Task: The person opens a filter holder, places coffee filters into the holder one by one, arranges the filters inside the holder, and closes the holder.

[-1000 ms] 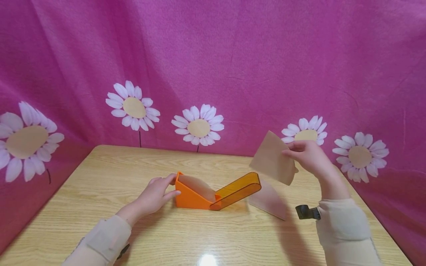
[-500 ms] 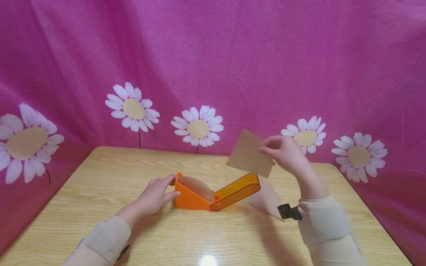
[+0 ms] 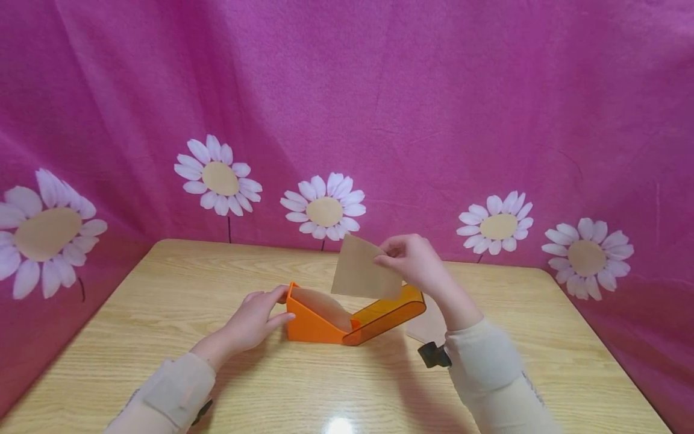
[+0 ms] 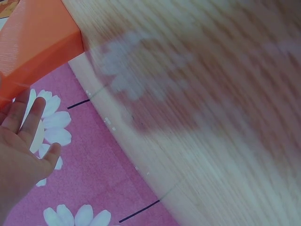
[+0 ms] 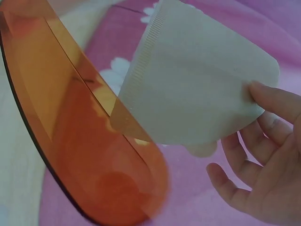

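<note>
In the head view my left hand (image 3: 246, 322) grips the tall end of an orange coffee filter holder (image 3: 309, 325), thumb on the near side. Brown filters (image 3: 321, 305) stand inside it. The holder's see-through amber lid (image 3: 387, 316) is swung open to the right. My right hand (image 3: 417, 262) pinches one cone-shaped paper coffee filter (image 3: 359, 271) by its edge, raised behind the lid. The right wrist view shows that filter's crimped seam, with thumb and fingers at its curved edge. From the left wrist, the orange wall (image 4: 42, 42) shows above my fingers.
More filter paper (image 3: 424, 325) lies on the wooden table (image 3: 260, 386) right of the lid, partly hidden by my right forearm. A pink cloth (image 3: 412, 120) with printed daisies hangs behind the table and at both sides.
My right hand has carried the pinched filter leftward, from right of the lid to behind it and close to the holder. My left hand and the holder have stayed in place.
</note>
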The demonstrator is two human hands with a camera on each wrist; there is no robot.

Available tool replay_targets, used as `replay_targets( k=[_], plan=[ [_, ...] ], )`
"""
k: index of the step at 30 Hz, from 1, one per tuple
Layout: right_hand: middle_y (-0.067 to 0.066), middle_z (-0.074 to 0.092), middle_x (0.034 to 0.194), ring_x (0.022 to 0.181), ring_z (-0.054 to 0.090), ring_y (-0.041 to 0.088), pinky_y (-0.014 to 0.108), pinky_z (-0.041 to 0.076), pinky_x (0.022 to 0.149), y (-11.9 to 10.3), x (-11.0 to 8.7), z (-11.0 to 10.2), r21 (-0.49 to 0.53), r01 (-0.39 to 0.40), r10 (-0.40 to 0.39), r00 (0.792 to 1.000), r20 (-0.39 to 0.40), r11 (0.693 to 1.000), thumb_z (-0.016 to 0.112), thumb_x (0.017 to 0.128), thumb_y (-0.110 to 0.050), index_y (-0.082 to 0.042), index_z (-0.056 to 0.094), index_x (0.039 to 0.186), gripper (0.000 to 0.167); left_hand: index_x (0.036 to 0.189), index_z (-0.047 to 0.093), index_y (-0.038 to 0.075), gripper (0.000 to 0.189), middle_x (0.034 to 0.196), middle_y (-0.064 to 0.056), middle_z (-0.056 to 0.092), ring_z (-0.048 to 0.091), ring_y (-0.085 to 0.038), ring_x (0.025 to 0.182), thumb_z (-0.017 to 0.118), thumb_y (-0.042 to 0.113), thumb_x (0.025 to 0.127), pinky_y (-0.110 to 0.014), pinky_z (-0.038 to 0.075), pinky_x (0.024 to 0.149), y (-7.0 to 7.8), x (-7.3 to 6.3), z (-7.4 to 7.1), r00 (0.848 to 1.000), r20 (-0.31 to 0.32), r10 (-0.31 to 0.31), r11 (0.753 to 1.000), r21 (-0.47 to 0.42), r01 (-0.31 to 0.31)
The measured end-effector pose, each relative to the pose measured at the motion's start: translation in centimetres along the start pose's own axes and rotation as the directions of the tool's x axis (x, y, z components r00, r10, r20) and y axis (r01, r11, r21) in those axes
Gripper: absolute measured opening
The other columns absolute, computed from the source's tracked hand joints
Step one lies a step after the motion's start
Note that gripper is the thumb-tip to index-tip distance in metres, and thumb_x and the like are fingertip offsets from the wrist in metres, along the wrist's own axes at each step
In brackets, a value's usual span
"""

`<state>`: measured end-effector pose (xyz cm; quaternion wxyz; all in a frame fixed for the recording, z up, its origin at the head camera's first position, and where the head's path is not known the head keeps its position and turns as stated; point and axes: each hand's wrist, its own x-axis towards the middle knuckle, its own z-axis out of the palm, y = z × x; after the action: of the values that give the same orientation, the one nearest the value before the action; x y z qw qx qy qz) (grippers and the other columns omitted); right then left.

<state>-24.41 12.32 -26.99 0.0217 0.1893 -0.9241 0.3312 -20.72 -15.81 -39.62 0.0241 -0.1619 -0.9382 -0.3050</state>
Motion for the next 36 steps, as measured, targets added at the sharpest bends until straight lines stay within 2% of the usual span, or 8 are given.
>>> replay_targets(
  k=[7, 13, 18, 25, 32, 36],
  plan=[
    [0.008, 0.07, 0.082, 0.077, 0.059, 0.017, 0.029, 0.048, 0.072, -0.1, 0.7, 2.7, -0.015, 0.031, -0.031, 0.999, 0.012, 0.999, 0.068, 0.085, -0.013, -0.003, 0.071, 0.086, 0.01, 0.126, 0.051, 0.013, 0.042, 0.121, -0.004, 0.063, 0.053, -0.027, 0.113, 0.062, 0.03, 0.089, -0.054, 0.031, 0.104, 0.1, 0.0, 0.1, 1.0, 0.009, -0.006, 1.0, -0.009, 0.006],
    [0.007, 0.07, 0.083, 0.077, 0.058, 0.017, 0.029, 0.049, 0.073, -0.3, 0.9, 4.4, 0.002, -0.003, 0.003, 1.0, 0.03, 1.0, 0.069, 0.084, -0.013, -0.004, 0.071, 0.088, 0.011, 0.126, 0.051, 0.013, 0.042, 0.121, -0.004, 0.063, 0.053, -0.027, 0.114, 0.062, 0.03, 0.089, -0.054, 0.03, 0.105, 0.0, 0.1, 0.2, 1.0, 0.006, -0.005, 1.0, -0.002, 0.005],
    [0.006, 0.071, 0.084, 0.085, 0.062, 0.02, 0.035, 0.05, 0.081, -0.3, 0.9, 5.8, -0.02, 0.019, -0.019, 1.0, 0.018, 1.0, 0.07, 0.083, -0.014, -0.005, 0.072, 0.084, 0.009, 0.126, 0.051, 0.012, 0.042, 0.12, -0.005, 0.063, 0.053, -0.027, 0.113, 0.062, 0.029, 0.089, -0.054, 0.032, 0.104, 0.0, 0.1, 0.1, 1.0, 0.005, -0.006, 1.0, 0.003, 0.006],
    [0.008, 0.071, 0.093, 0.098, 0.062, 0.024, 0.039, 0.048, 0.091, -0.2, 1.0, 7.5, -0.019, 0.029, -0.029, 0.999, 0.024, 0.999, 0.07, 0.082, -0.012, -0.005, 0.071, 0.083, 0.007, 0.128, 0.05, 0.011, 0.044, 0.121, -0.006, 0.063, 0.053, -0.028, 0.113, 0.062, 0.029, 0.089, -0.054, 0.031, 0.105, 0.0, 0.0, 0.0, 1.0, 0.008, -0.005, 1.0, 0.001, 0.005],
    [0.008, 0.068, 0.09, 0.096, 0.062, 0.027, 0.04, 0.048, 0.09, 0.0, 0.9, 8.9, -0.045, 0.069, -0.068, 0.997, 0.034, 0.997, 0.072, 0.08, -0.01, -0.005, 0.071, 0.076, 0.006, 0.128, 0.05, 0.011, 0.045, 0.12, -0.006, 0.062, 0.053, -0.028, 0.113, 0.063, 0.028, 0.089, -0.053, 0.033, 0.103, 0.0, 0.0, 0.0, 1.0, 0.005, -0.015, 1.0, -0.004, 0.015],
    [0.008, 0.069, 0.091, 0.096, 0.062, 0.028, 0.039, 0.049, 0.09, 0.3, 0.9, 9.6, -0.043, 0.06, -0.058, 0.997, 0.052, 0.997, 0.072, 0.08, -0.01, -0.006, 0.072, 0.078, 0.005, 0.128, 0.05, 0.011, 0.045, 0.12, -0.006, 0.063, 0.053, -0.027, 0.113, 0.063, 0.029, 0.088, -0.053, 0.033, 0.103, 0.0, 0.0, 0.0, 1.0, 0.003, -0.013, 1.0, 0.001, 0.013]
  ],
)
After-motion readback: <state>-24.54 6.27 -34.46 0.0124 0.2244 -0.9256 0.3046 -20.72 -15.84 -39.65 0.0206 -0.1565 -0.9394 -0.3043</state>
